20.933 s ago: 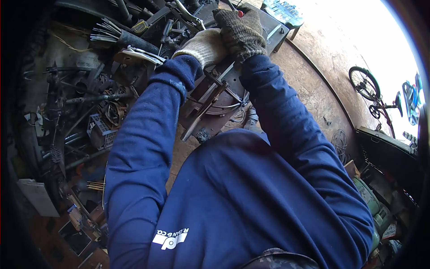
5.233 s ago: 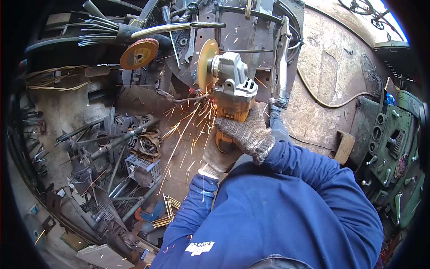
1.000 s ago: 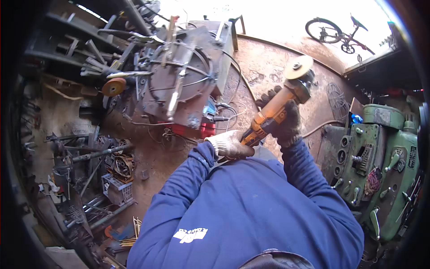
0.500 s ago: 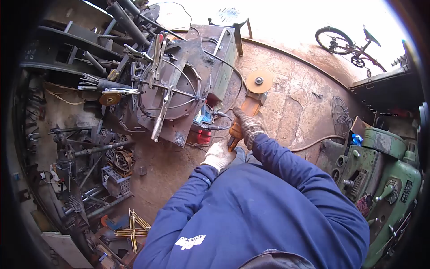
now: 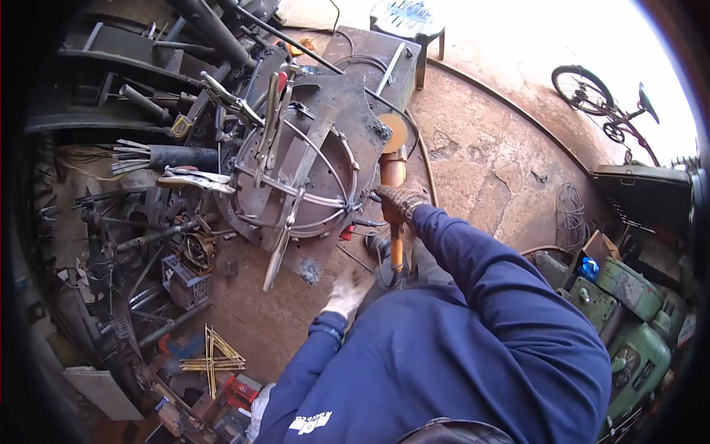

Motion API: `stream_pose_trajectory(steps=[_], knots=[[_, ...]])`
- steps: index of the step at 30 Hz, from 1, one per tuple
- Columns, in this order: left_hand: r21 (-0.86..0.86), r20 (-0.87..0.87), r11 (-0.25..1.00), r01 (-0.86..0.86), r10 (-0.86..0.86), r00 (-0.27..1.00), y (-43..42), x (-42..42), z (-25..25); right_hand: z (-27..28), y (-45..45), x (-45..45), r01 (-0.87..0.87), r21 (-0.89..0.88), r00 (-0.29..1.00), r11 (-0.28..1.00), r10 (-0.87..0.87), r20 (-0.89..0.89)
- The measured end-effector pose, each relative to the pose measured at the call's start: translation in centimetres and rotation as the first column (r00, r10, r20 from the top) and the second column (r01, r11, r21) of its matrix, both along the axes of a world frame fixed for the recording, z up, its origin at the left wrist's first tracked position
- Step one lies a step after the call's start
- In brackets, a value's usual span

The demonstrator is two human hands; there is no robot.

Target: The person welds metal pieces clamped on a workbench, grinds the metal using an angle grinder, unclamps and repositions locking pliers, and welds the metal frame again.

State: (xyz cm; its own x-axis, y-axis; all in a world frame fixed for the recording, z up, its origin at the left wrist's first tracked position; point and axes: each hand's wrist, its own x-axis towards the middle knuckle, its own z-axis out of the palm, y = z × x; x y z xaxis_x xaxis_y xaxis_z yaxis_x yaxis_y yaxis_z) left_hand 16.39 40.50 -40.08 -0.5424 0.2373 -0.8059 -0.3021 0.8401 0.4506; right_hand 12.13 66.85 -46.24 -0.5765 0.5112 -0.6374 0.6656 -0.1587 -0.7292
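Observation:
My right hand (image 5: 403, 201), in a dark-stained glove, is wrapped round an orange angle grinder (image 5: 393, 175). The tan disc (image 5: 395, 135) sits close to the right edge of a dark steel plate (image 5: 355, 111); whether they touch I cannot tell. My left hand (image 5: 347, 291), in a whitish glove, is off the grinder and below its rear end; motion smears its fingers. On the plate lies a round metal ring frame (image 5: 349, 159) with a flat bar across it. Locking pliers (image 5: 285, 237) grip the frame, and more pliers (image 5: 272, 137) stand at its upper left.
Behind the plate stands a metal box (image 5: 403, 74) with cables, beside a stool (image 5: 408, 18). A green machine (image 5: 640, 370) is at the right. Scrap metal, a grey crate (image 5: 185, 281) and yellow rods (image 5: 212, 361) lie left. A bicycle (image 5: 606, 111) stands farther back.
My left hand has come off the grinder's rear and moved down-left. My right hand has brought the grinder left, its disc now beside the plate edge. The view has shifted.

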Motion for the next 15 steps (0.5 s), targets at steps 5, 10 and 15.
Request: stream_pose_trajectory(steps=[5, 10, 15], knots=[[-0.584, 0.193, 0.757, 0.292, -0.220, 0.956, -13.9, 9.5, -2.8, -11.6, 4.1, -7.9, -0.551, -0.011, 0.820, 0.835, 0.543, 0.182], [-0.563, 0.267, 0.808, -0.176, 0.379, 0.886, -15.1, 20.2, 0.0, -12.1, 7.7, -16.3, -0.594, 0.171, 0.804, 0.786, 0.586, 0.103], [-0.516, 0.308, 0.827, -0.223, 0.422, 0.853, -4.7, 18.3, 4.5, -12.6, 10.1, -21.7, -0.681, 0.326, 0.726, 0.656, 0.663, 0.182]])
